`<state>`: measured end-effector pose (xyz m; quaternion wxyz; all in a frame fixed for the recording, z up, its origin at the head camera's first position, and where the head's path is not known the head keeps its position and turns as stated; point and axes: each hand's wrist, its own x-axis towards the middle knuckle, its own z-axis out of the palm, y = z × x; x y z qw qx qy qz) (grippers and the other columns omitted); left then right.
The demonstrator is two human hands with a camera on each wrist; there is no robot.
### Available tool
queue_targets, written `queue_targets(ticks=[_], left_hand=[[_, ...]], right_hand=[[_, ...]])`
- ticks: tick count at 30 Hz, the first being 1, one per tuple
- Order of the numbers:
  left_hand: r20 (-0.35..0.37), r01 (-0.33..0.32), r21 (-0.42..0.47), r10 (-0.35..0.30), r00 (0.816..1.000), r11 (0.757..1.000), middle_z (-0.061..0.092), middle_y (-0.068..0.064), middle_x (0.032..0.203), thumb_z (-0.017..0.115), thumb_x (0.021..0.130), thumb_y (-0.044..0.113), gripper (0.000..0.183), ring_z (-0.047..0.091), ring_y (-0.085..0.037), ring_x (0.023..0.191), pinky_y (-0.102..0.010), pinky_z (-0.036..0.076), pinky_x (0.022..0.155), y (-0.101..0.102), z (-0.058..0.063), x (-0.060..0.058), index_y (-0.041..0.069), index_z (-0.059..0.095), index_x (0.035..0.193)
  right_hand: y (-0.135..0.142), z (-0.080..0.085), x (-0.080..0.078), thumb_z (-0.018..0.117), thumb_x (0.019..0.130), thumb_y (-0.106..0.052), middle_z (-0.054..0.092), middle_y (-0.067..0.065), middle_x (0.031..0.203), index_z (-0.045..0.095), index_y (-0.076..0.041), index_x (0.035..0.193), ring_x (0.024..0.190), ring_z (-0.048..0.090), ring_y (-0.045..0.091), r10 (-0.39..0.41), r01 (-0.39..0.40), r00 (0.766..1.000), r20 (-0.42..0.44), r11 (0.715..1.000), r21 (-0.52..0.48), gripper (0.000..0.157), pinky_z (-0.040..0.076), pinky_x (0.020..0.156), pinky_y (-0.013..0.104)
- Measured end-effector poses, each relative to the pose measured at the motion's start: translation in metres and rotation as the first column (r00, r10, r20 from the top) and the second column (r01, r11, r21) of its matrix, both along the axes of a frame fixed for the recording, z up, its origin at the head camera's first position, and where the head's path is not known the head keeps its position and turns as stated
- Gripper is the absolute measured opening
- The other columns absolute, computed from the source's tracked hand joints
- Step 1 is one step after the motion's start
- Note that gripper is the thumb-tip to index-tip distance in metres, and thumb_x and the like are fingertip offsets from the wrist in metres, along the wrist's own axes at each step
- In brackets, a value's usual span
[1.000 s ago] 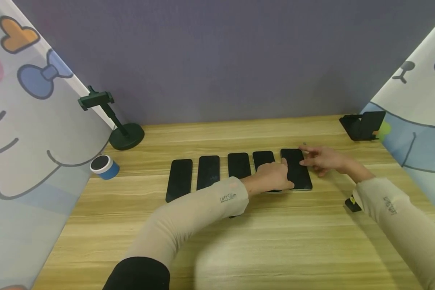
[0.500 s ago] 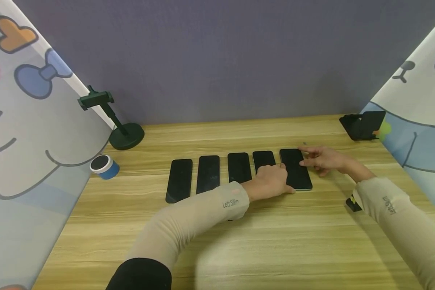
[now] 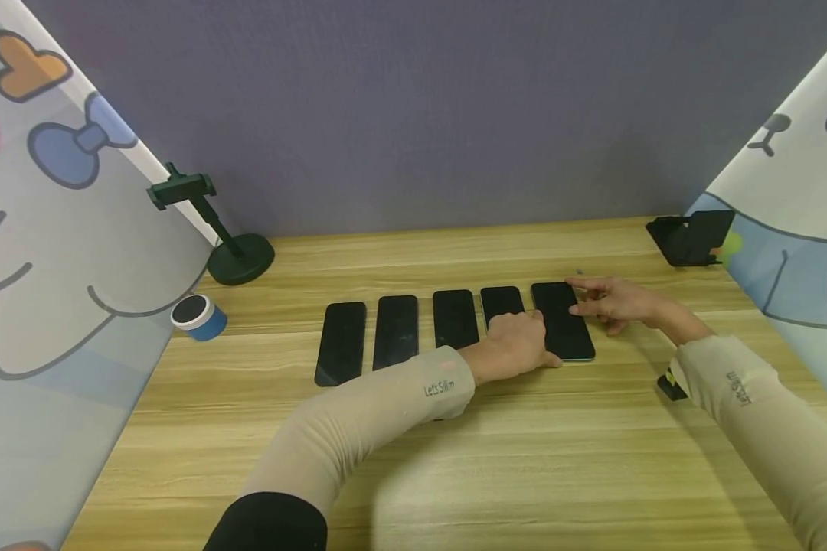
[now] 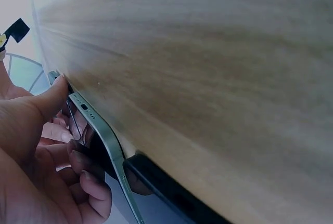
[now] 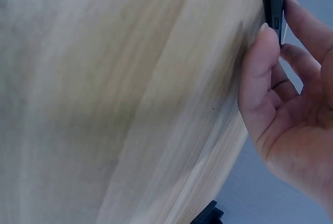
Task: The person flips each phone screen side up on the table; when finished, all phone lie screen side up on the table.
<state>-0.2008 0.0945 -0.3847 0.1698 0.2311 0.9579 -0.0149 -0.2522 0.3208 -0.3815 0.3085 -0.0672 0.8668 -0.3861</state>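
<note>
A row of several black smartphones lies face up on the wooden table. At its right end is a smartphone (image 3: 563,321) with both hands at it. My left hand (image 3: 514,344) reaches over the neighbouring smartphone (image 3: 501,300), fingers curled, thumb at the rightmost phone's lower edge. In the left wrist view, a pale-rimmed phone (image 4: 99,125) stands out beside the left hand's fingers (image 4: 93,190). My right hand (image 3: 616,304) pinches the rightmost phone's right side near its top corner. The right wrist view shows that phone's edge (image 5: 274,11) between right-hand fingers (image 5: 263,50).
Left of these lie more smartphones (image 3: 341,343), the third partly covered by the left sleeve (image 3: 386,413). A dark green stand (image 3: 240,259) and a blue-and-white tub (image 3: 207,321) are at the left. A black stand (image 3: 689,239) sits at the back right, a small black object (image 3: 671,386) by the right sleeve.
The left hand has shifted slightly down and left, and its index finger has folded in. The rightmost smartphone's top has moved slightly left. The right hand stays almost still.
</note>
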Motion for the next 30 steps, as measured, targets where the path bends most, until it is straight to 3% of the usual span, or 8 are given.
queue_targets(ticks=[12, 20, 25, 30], left_hand=[[-0.014, 0.025, 0.025, -0.025, 1.0, 0.999, 0.061, 0.006, 0.069, 0.056, 0.086, 0.074, 0.092, 0.048, -0.008, 0.043, -0.023, 0.042, 0.043, -0.001, 0.0, 0.001, 0.021, 0.034, 0.158], [-0.022, 0.039, 0.013, -0.039, 0.999, 0.999, 0.06, 0.008, 0.058, 0.054, 0.087, 0.075, 0.091, 0.034, -0.007, 0.037, -0.023, 0.036, 0.041, 0.0, -0.001, 0.002, 0.021, 0.033, 0.158], [0.027, 0.086, 0.024, -0.086, 0.996, 0.996, 0.065, 0.009, 0.064, 0.049, 0.091, 0.074, 0.089, 0.033, -0.007, 0.04, -0.022, 0.035, 0.041, -0.007, 0.005, 0.001, 0.023, 0.026, 0.16], [0.14, 0.123, 0.123, -0.14, 0.98, 0.985, 0.066, 0.004, 0.062, 0.045, 0.097, 0.067, 0.079, 0.032, -0.008, 0.037, -0.022, 0.031, 0.039, -0.043, 0.029, -0.005, 0.024, 0.025, 0.16]], right_hand=[[-0.002, 0.002, 0.001, 0.066, 0.098, -0.037, 0.047, 0.006, 0.08, 0.017, -0.017, 0.163, 0.054, 0.042, 0.014, 0.009, -0.009, 1.0, 0.016, 1.0, 0.005, 0.084, 0.046, 0.051, 0.031], [0.0, 0.001, -0.002, 0.067, 0.097, -0.036, 0.048, 0.005, 0.075, 0.017, -0.018, 0.163, 0.054, 0.044, 0.014, -0.003, 0.003, 1.0, 0.026, 1.0, 0.003, 0.085, 0.048, 0.051, 0.032], [0.0, 0.0, 0.0, 0.064, 0.099, -0.037, 0.053, 0.014, 0.099, 0.008, -0.015, 0.163, 0.06, 0.048, 0.015, -0.008, 0.008, 1.0, 0.002, 1.0, 0.007, 0.089, 0.053, 0.055, 0.034], [0.001, 0.012, 0.009, 0.057, 0.103, -0.037, 0.049, 0.026, 0.126, -0.001, -0.01, 0.162, 0.078, 0.058, 0.019, -0.033, 0.037, 0.995, -0.094, 0.998, 0.041, 0.088, 0.058, 0.063, 0.039]])
